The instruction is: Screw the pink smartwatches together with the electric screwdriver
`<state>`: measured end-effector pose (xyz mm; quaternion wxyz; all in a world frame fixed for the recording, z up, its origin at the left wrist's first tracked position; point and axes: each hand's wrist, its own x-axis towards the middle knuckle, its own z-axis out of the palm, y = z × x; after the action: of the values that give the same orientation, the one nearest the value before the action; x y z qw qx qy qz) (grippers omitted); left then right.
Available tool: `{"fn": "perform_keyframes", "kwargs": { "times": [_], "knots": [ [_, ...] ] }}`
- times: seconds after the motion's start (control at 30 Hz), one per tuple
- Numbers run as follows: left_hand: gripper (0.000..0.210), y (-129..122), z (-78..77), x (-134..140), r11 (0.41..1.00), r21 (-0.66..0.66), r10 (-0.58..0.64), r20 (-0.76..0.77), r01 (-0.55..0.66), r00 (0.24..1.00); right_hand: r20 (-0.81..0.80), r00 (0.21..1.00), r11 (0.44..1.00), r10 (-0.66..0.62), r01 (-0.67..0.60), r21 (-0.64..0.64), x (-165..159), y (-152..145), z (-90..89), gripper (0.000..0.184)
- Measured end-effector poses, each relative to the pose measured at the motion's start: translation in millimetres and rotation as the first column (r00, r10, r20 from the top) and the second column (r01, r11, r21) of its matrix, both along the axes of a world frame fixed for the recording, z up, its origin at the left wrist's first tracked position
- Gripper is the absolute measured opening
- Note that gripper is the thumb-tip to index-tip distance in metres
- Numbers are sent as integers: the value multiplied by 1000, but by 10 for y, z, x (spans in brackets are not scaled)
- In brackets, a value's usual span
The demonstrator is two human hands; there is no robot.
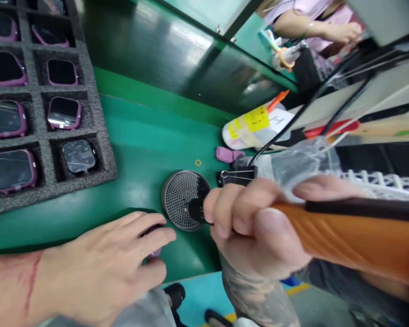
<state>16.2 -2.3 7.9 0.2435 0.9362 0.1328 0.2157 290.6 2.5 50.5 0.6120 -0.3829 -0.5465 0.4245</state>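
Note:
My right hand is closed around the front of an orange electric screwdriver, which points left. Its dark tip is over a round screw tray with a grid of small holes; whether they touch I cannot tell. At the lower left, my left hand is curled over a purple smartwatch case close to the green bench top. Only slivers of the case show between the fingers and thumb. The tray stands just beyond the left fingertips.
A grey foam tray at left holds several purple-edged watches. Past the screw tray are an orange ring, a purple strap piece, a binder clip and a white bottle. Cables cross at right. Another person's arm shows at top.

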Motion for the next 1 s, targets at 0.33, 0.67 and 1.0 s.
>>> {"fn": "perform_keyframes", "kwargs": {
  "times": [0.33, 0.67, 1.0],
  "knots": [
    [29, -11, -47, 80, 976, 79, 202, 44, -205, 978, -73, 997, 998, -2, 6, 59, -172, 77, -126, 26],
    [28, -8, -50, 83, 975, -52, 221, 71, -217, 973, -17, 1000, 998, 14, -13, 62, -158, 55, -90, 27],
    [23, 6, -65, 75, 984, -14, 177, 30, -177, 984, 134, 991, 999, -11, 15, -35, 43, -55, 88, 28]
  ]
}}
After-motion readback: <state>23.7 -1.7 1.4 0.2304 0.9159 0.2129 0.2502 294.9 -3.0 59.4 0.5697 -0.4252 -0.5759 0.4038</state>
